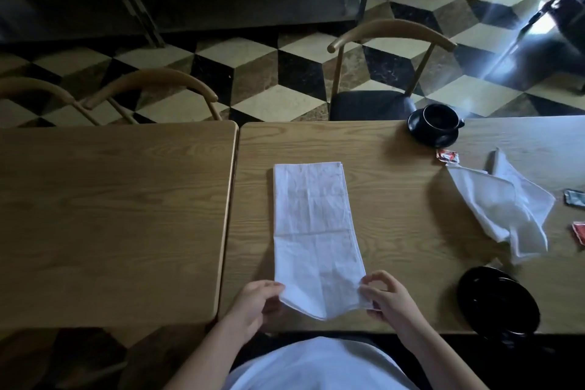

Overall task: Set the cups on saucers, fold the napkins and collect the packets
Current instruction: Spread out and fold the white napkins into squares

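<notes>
1. The white cloth napkin [311,225] lies on the right-hand wooden table [380,199], folded into a long strip that runs from the near edge away from the person; its near end overhangs or lifts slightly at the table edge.
2. Handling judgement: the cloth is light, soft and limp; it carries creases and holds no shape of its own; it is not fragile; it will likely sag or slide if held at one point only, so both near corners are the right places to take it.
3. The left hand [259,301] pinches the near left corner between thumb and fingers; the right hand [384,298] pinches the near right corner, its thumb and forefinger curled into a loop above the cloth; both hands therefore grasp the napkin.
4. Next fold, as a judgement: carry the near edge up and over toward the far edge; keep the two corners level so that the edges meet squarely.
5. A second white napkin [503,206] lies crumpled and unfolded, well apart to the right.
6. Small packets lie near it: a red-and-white one [447,156] just beside its far corner; a grey one [574,197] and a red one [579,232] at the right frame edge.
7. A black cup [440,117] sits on a black saucer [424,136] at the far edge; a black saucer-like dish [498,302] sits at the near right; whether a cup rests on it cannot be told.
</notes>
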Motion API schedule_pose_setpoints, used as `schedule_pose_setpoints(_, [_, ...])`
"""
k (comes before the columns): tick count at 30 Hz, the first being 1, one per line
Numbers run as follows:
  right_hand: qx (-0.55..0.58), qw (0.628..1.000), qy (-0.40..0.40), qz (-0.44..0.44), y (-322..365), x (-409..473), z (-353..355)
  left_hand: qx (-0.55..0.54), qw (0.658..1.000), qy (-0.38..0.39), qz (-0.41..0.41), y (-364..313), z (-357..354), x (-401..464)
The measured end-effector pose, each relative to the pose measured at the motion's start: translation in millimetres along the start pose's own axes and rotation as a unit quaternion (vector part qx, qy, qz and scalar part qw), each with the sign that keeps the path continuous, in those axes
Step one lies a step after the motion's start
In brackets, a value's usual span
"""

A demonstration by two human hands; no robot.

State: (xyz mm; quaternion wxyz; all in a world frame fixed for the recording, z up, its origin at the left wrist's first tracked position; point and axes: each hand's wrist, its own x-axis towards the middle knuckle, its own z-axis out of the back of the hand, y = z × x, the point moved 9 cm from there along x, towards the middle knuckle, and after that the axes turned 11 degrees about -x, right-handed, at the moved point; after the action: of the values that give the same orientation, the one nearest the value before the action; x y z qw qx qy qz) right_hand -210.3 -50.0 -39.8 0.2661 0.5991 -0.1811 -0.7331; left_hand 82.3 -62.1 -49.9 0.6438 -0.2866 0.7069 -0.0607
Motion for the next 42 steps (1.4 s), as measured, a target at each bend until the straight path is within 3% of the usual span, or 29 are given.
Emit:
schedule_pose_setpoints(4, [-0.024,0.999,0.015,0.018,31.9,10.9,9.7,-0.052,0.998,0.028,-0.015,-23.2,-3.5,9.5])
schedule_pose_setpoints(9, [0.004,0.994,0.067,0.081,95.9,27.5,20.2,0.016,0.995,0.010,-0.094,-73.6,-9.1,24.1])
schedule_pose_setpoints(15, [-0.129,0.982,0.008,0.134,166.6,77.1,41.5,0.083,0.977,-0.058,-0.185,-148.6,-18.4,56.8])
schedule_pose_setpoints(24, [-0.149,0.981,0.027,0.120,215.4,172.4,21.7,0.083,0.978,-0.084,-0.174,-209.3,-48.1,139.4])
schedule_pose_setpoints(32, [-0.335,0.933,-0.017,0.127,244.7,225.5,10.5,0.101,0.973,-0.134,-0.161,-233.4,-63.6,185.8])
schedule_pose_setpoints(42, [-0.376,0.920,-0.047,0.097,243.7,249.8,12.9,0.172,0.952,-0.192,-0.167,-241.2,-58.7,203.4])
